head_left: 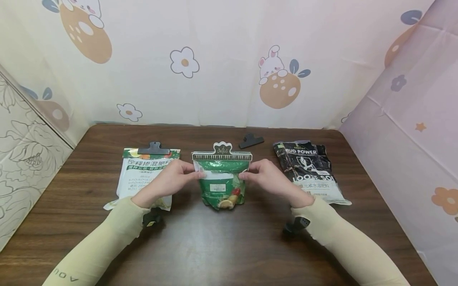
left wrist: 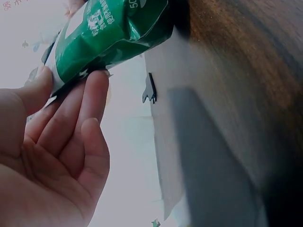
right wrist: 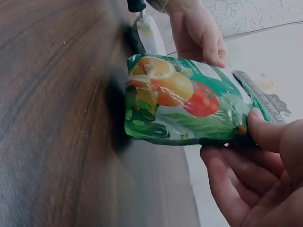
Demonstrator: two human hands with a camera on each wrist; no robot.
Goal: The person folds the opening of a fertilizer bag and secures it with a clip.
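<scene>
Both hands hold a green pouch (head_left: 222, 188) with fruit pictures upright at the middle of the table. A wide clip (head_left: 222, 156) with a dark, striped bar and a shaped handle spans its top edge. My left hand (head_left: 177, 174) pinches the pouch's left edge just under the clip, thumb in front and fingers behind. On the opposite edge, my right hand (head_left: 265, 174) pinches it the same way. The right wrist view shows oranges and a tomato printed on the pouch (right wrist: 184, 101), whose lower end looks slightly off the table.
A white fertiliser bag (head_left: 134, 178) with a black clip (head_left: 154, 149) lies at left, partly behind the left hand. At right lies a black and white bag (head_left: 307, 171). One loose black clip (head_left: 251, 140) rests near the back edge, before a patterned curtain (head_left: 222, 99).
</scene>
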